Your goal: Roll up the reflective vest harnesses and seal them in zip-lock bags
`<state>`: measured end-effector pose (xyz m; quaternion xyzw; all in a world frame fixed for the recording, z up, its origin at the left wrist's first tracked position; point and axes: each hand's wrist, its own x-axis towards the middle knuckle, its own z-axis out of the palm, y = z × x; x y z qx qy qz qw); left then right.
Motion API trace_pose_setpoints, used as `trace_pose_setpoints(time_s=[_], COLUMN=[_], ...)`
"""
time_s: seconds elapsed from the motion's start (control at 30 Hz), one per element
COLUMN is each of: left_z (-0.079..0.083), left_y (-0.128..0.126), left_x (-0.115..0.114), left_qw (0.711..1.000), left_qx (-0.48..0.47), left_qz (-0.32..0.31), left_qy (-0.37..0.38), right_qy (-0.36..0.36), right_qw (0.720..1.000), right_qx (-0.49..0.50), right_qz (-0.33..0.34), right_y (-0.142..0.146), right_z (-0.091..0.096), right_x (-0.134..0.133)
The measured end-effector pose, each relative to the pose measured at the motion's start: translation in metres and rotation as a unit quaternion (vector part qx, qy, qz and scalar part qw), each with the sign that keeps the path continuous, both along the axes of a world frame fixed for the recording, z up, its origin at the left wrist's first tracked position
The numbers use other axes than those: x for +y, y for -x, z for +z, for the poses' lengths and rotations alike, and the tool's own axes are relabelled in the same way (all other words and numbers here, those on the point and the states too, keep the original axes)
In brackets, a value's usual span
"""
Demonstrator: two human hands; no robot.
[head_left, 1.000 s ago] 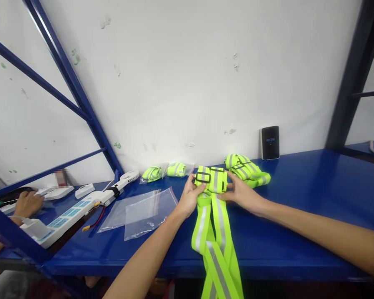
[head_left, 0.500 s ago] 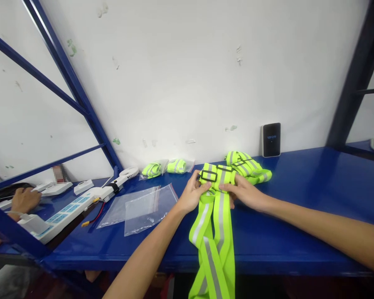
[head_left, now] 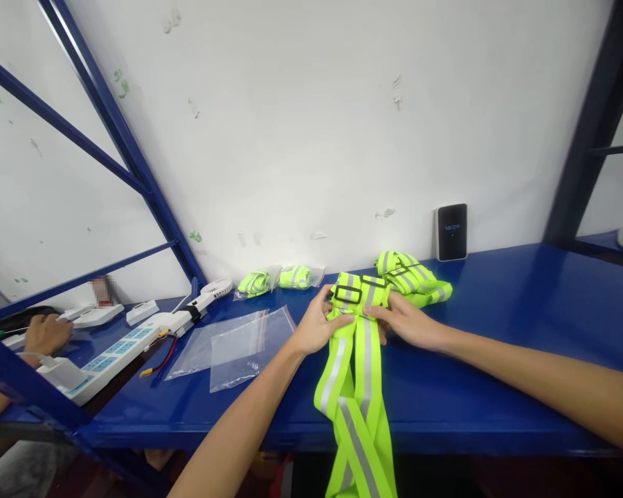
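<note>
Reflective vest (head_left: pixel 354 387) in neon yellow sits gathered between my hands on the blue desk (head_left: pixel 472 394), its folded top with a black buckle (head_left: pixel 348 294) toward the wall and its long silver-striped straps hanging over the front edge. My left hand (head_left: pixel 319 325) and right hand (head_left: pixel 408 321) grip that folded top from either side. Another folded vest (head_left: pixel 410 277) lies just behind it. To my left are two bagged rolled vests (head_left: pixel 275 280) and clear zip bags (head_left: pixel 239 349). Farther left, another person's hand (head_left: pixel 46 334) rests near a power strip (head_left: pixel 117 360).
</note>
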<state>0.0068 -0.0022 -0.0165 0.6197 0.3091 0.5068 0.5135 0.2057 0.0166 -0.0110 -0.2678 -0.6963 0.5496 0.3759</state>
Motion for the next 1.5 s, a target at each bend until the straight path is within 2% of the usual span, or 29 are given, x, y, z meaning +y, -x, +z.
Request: trace_pose_setpoints(time_s=[0.1, 0.33, 0.57, 0.7, 0.8, 0.97, 1.37, 1.43, 1.5], left_z=[-0.002, -0.005, -0.010, -0.015, -0.017, -0.016, -0.012, -0.007, -0.003], left_y=[0.000, 0.003, -0.004, -0.008, -0.010, -0.011, -0.011, -0.011, -0.012], left_x=[0.003, 0.007, 0.009, 0.011, 0.012, 0.012, 0.010, 0.007, 0.004], left_qw=[1.000, 0.997, 0.998, 0.996, 0.996, 0.997, 0.994, 0.996, 0.995], left_qx=[0.015, 0.063, 0.044, 0.048, 0.018, 0.005, 0.023, -0.005, -0.047], left_qz=[0.001, 0.032, 0.039, 0.067, 0.083, 0.076, 0.109, 0.087, 0.054], left_qy=[-0.012, -0.018, -0.006, -0.014, -0.016, 0.018, -0.011, 0.015, 0.075], right_qy=[-0.022, -0.116, -0.214, -0.222, -0.217, -0.218, -0.341, -0.333, -0.328], right_qw=[1.000, 0.993, 0.975, 0.973, 0.974, 0.973, 0.930, 0.932, 0.934], right_qx=[-0.019, -0.011, 0.002, -0.004, 0.013, 0.029, -0.049, -0.039, -0.033], right_qz=[0.003, -0.019, -0.063, -0.065, -0.065, -0.075, -0.131, -0.137, -0.134], right_y=[-0.002, -0.002, -0.003, -0.002, -0.001, -0.001, -0.007, -0.008, -0.009], right_z=[0.000, -0.014, -0.009, -0.010, -0.009, -0.006, -0.011, -0.012, -0.012], right_x=[0.001, 0.006, 0.002, 0.003, 0.003, 0.002, 0.016, 0.019, 0.021])
